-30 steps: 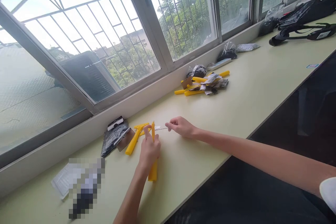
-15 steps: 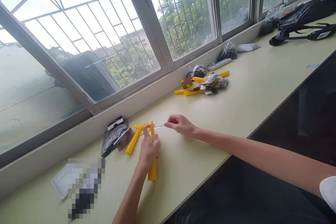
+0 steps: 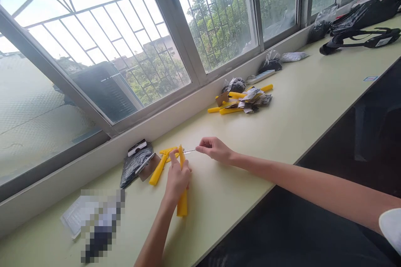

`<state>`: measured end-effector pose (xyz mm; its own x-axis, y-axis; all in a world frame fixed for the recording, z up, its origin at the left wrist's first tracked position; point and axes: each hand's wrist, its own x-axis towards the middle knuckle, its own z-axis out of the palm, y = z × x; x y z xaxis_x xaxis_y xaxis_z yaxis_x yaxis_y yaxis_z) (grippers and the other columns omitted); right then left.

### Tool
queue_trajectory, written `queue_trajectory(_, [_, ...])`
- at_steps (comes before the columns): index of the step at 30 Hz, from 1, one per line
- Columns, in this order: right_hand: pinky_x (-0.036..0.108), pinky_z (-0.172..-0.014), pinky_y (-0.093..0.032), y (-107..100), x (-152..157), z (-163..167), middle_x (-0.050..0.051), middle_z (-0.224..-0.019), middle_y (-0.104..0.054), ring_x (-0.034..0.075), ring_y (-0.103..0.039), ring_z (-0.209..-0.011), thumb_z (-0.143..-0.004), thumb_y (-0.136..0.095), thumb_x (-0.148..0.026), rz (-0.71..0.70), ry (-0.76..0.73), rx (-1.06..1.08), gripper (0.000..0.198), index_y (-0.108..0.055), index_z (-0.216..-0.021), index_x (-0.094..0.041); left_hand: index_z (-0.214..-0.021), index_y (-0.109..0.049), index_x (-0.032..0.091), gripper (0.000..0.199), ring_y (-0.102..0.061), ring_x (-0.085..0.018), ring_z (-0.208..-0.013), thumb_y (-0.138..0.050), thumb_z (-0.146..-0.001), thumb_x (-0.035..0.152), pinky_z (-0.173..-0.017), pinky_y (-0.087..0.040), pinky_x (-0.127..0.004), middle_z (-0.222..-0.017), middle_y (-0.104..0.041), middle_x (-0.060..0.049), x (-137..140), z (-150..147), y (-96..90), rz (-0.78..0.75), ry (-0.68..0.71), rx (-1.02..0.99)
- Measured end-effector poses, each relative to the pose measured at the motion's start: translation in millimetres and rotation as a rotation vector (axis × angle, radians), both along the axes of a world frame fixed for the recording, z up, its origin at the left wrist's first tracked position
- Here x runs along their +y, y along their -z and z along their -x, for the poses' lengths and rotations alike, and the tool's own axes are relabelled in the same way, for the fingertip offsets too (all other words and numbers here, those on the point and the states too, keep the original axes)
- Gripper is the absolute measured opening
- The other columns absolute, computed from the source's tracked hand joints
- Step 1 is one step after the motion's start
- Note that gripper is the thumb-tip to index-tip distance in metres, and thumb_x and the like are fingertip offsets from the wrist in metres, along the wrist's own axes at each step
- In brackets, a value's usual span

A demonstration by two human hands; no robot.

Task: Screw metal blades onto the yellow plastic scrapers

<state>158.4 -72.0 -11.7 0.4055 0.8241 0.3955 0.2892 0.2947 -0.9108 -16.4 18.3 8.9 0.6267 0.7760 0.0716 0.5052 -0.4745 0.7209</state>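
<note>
My left hand (image 3: 178,175) is wrapped round a long yellow plastic handle (image 3: 182,204), which stands out above and below the fingers. Between the fingertips of my right hand (image 3: 214,149) a thin metal rod (image 3: 189,150) is pinched. The rod's far end reaches the upper part of the handle; whether it sits inside or only touches cannot be seen. Just left of my left hand lies another yellow plastic piece (image 3: 159,171) with a wider, angled top. A small white slip (image 3: 187,152) shows on the table close to the rod.
A black plastic bag (image 3: 134,167) with a brown card lies by the window sill. Further along are a pile of yellow handles and paper tags (image 3: 247,100), dark bundles in clear bags (image 3: 270,62) and a black strap-like item (image 3: 360,41). The table's front edge (image 3: 244,214) runs diagonally.
Almost nothing differs. Both hands keep their grip and place, and the view has shifted very slightly.
</note>
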Motion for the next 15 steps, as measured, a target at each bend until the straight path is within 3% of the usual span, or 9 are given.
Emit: queue_trajectory(15, [0.027,-0.057,-0.033,0.5,0.2,-0.1,-0.004,-0.064,-0.051,0.012,-0.043,-0.059,-0.084,-0.065,-0.047,0.012,-0.016,0.049,0.031,-0.060,-0.074,-0.019,-0.146,-0.026,0.023,0.051,-0.049,-0.007,-0.040,-0.044,-0.100,0.030,-0.036,-0.044,-0.019,-0.083,-0.061,0.001,-2.3,-1.8,-3.2,0.069,-0.020,-0.064])
